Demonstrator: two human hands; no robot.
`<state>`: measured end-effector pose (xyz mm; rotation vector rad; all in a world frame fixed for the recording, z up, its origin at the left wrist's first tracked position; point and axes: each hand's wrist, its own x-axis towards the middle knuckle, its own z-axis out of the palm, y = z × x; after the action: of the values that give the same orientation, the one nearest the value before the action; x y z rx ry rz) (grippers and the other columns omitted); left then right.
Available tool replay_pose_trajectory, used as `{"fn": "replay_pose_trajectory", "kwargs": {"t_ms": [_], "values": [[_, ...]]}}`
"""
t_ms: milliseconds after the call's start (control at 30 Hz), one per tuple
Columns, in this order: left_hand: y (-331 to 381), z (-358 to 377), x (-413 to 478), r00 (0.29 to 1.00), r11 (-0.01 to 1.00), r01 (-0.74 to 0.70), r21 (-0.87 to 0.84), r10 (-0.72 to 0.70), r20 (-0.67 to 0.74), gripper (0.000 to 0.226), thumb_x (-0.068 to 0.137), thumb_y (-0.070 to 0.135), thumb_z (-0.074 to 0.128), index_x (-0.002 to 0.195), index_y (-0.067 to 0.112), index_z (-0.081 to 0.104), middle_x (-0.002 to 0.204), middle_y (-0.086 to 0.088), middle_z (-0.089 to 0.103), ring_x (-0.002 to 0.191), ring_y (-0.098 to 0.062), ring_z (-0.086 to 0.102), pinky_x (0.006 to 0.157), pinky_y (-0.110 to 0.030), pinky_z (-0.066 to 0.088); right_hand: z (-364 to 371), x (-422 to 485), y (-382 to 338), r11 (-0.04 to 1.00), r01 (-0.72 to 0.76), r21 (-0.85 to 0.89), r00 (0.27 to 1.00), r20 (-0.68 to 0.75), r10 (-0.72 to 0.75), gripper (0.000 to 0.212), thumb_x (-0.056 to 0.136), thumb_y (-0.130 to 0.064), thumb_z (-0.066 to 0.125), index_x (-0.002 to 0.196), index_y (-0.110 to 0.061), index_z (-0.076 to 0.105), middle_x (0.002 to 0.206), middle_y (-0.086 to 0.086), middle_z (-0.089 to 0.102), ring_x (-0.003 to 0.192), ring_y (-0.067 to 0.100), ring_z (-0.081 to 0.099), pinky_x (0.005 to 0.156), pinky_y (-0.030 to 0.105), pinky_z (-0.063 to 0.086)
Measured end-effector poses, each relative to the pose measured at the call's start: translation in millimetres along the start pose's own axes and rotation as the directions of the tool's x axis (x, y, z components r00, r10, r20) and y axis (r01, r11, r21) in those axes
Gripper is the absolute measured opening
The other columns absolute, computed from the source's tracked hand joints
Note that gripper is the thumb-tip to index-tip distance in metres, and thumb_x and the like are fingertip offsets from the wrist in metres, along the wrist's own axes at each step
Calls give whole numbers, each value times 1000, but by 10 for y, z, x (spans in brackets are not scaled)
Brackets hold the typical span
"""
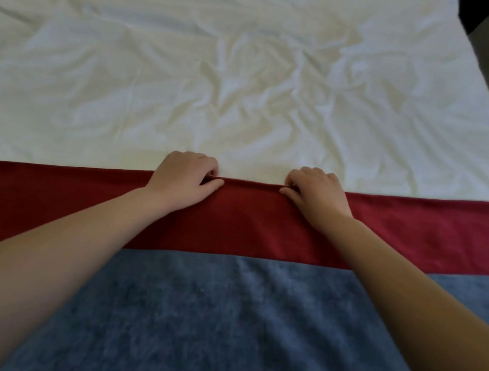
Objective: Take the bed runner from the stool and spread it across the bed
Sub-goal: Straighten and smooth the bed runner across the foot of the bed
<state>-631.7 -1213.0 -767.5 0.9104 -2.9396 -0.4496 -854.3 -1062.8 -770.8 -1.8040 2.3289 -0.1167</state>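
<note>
White, creased bed fills the view toward 12 o'clock. Across it from 9 to 3 o'clock lies the bed runner (seemingly soft, limp, light). Both the left hand and right hand pinch its far red hem, probably the best hold for tugging it smooth.

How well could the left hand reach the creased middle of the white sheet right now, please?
Probably yes: the left hand pinches the bed runner at its far edge; only bare white sheet lies beyond.

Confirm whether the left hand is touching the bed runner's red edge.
Touching. The head view shows the left hand with fingers curled over the far red edge of the bed runner, thumb on top.
</note>
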Motion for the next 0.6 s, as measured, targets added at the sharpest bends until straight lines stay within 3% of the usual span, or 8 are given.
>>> {"fn": "replay_pose_trajectory", "kwargs": {"t_ms": [100, 200, 333, 500, 600], "values": [[257, 110, 207, 1000, 999, -2, 45, 1, 25, 11, 90, 30, 55, 86, 22, 60, 85, 7, 63, 87, -20, 58, 77, -30, 32, -8, 17, 285, 999, -32, -7, 999, 20, 32, 24, 95, -43, 46, 95, -24, 61, 97, -2, 60, 99, 22, 54, 82, 37, 34], [294, 186, 252, 998, 996, 65, 64, -63, -24, 7, 87, 25, 56, 82, 21, 60, 81, 5, 63, 84, -22, 58, 78, -33, 34, 11, 163, 308, 1000, -1, -26, 997, 83, 3, 26, 95, -43, 47, 92, -21, 61, 99, 0, 62, 98, 23, 54, 82, 38, 35], [369, 201, 251, 998, 998, 58, 25, -57, -35, 9, 84, 32, 55, 78, 25, 57, 73, 11, 56, 77, -18, 55, 76, -32, 33, -72, 46, 504, 999, 2, 49, 999, 54, -5, 30, 93, -49, 46, 79, -22, 51, 86, -1, 59, 86, 23, 54, 75, 36, 36], [584, 231, 431, 1000, 1000, -16, -10, 16, -20, 18, 85, 44, 54, 77, 28, 56, 76, 12, 59, 75, -13, 53, 77, -32, 36, -245, -380, 1170, 995, 71, -74, 995, 69, -66, 33, 94, -46, 36, 91, -20, 56, 89, 2, 59, 87, 26, 55, 76, 39, 39], [856, 318, 592, 997, 996, -75, -42, 75, -13, 18, 88, 41, 54, 79, 26, 57, 76, 14, 56, 75, -11, 51, 75, -30, 33, -275, -572, 1541, 990, 14, -142, 998, 61, -6, 37, 93, -45, 30, 97, -19, 57, 93, 3, 58, 90, 28, 54, 76, 39, 38]]}}
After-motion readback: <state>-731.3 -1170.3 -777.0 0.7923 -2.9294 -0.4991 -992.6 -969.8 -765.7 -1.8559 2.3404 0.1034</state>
